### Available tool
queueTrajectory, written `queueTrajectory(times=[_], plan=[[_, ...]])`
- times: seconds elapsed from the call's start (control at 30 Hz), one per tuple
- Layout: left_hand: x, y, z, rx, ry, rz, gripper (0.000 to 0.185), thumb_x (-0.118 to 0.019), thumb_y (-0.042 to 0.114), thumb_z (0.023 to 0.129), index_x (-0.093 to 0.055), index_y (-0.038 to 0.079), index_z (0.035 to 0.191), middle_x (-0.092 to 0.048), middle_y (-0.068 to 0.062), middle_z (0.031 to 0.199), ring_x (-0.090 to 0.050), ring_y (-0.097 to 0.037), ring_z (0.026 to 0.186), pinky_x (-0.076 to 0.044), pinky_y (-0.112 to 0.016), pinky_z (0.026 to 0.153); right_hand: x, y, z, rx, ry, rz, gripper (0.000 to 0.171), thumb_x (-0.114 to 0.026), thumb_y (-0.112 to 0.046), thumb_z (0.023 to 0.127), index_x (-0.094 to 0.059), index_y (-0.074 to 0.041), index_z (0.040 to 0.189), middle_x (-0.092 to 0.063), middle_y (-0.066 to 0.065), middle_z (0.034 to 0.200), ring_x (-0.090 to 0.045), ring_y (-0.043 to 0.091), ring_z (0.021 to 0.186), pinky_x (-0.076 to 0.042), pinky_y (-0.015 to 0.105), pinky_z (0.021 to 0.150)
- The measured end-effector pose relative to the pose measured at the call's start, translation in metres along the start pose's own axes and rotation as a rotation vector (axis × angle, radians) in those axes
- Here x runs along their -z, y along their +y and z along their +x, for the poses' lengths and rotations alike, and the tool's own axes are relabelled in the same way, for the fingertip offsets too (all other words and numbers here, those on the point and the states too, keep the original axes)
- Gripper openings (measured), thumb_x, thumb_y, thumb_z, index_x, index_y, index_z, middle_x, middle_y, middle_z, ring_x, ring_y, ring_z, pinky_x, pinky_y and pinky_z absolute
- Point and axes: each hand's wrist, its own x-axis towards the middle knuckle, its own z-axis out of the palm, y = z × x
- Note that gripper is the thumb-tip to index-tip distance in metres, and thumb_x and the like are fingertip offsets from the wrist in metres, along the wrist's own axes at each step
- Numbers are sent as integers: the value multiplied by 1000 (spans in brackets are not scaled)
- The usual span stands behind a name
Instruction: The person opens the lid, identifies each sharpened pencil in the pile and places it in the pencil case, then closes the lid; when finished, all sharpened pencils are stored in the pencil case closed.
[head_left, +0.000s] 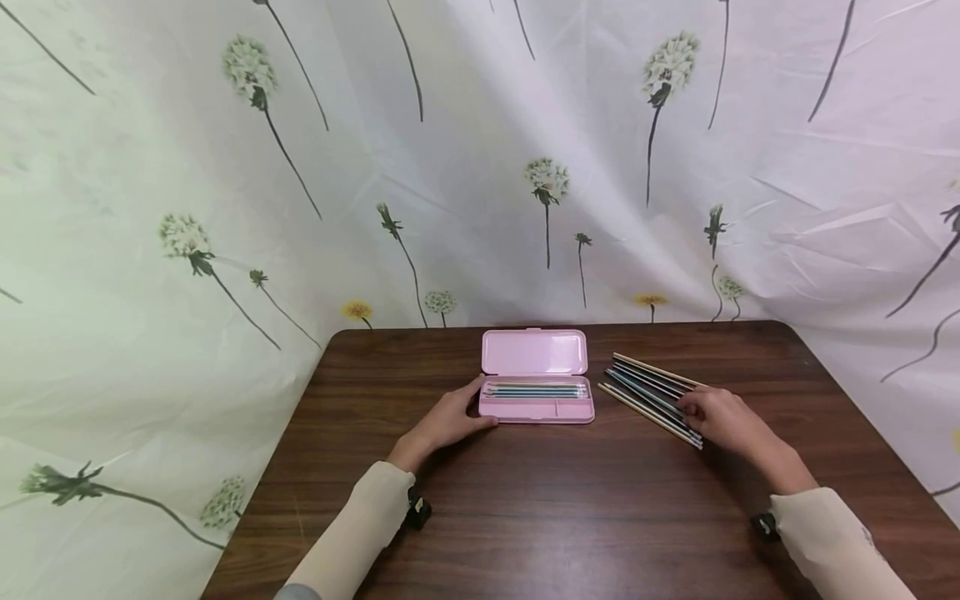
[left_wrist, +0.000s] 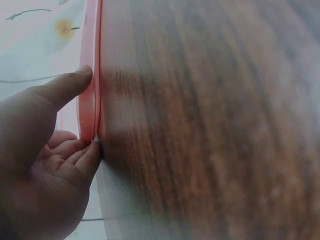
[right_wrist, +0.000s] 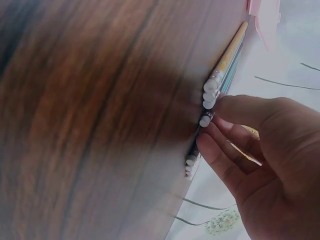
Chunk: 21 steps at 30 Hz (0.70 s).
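Observation:
A pink pencil case (head_left: 517,410) lies on the table with its lid (head_left: 534,352) swung back. Several pencils (head_left: 536,391) are lined up in its long rear compartment. My left hand (head_left: 448,417) grips the case's left end, thumb at the front side and fingers round the end. To the right, several loose pencils (head_left: 647,413), some dark and some wood-coloured, fan out on the tabletop. At their eraser ends my right hand (head_left: 727,423) pinches a dark pencil (right_wrist: 205,120) between thumb and fingers, with others on both sides of it.
Everything stands on a dark wood-grain table (head_left: 480,517) with rounded far corners. Behind it and at both sides hangs a pale cloth (head_left: 465,167) printed with dandelions. The lid's back edge is near the table's far edge.

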Motion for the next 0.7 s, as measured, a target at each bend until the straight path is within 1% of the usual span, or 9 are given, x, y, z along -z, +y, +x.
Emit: queueTrajectory(times=[0.27, 0.5, 0.6, 0.7], plan=[[0, 1, 0, 3, 2, 4, 88, -79, 33, 99, -31, 7, 168, -36, -17, 172, -40, -35, 158, -36, -54, 127, -1, 1, -1, 0, 24, -1, 13, -78, 2, 85, -80, -3, 96, -69, -2, 84, -59, 8, 74, -52, 33, 64], [0, 0, 0, -10, -1, 2, 87, -78, 33, 99, -31, 9, 169, -36, -16, 172, -40, -34, 158, -36, -54, 127, 2, 1, -2, -6, 53, 5, 14, -77, 3, 83, -78, -4, 96, -71, 0, 85, -62, 11, 75, -54, 34, 65], [0, 0, 0, -8, -3, 3, 87, -78, 34, 100, -31, 9, 169, -36, -16, 172, -39, -34, 158, -36, -54, 127, 4, 1, -1, 3, 73, 0, 14, -78, 3, 85, -79, -4, 96, -72, 1, 86, -63, 11, 75, -54, 35, 65], [1, 1, -1, -4, -7, 4, 88, -78, 34, 100, -30, 9, 169, -35, -16, 172, -38, -34, 158, -36, -54, 127, 7, 1, 0, 23, 110, -2, 14, -80, 3, 85, -81, -4, 97, -71, -2, 83, -61, 9, 72, -52, 35, 64]])
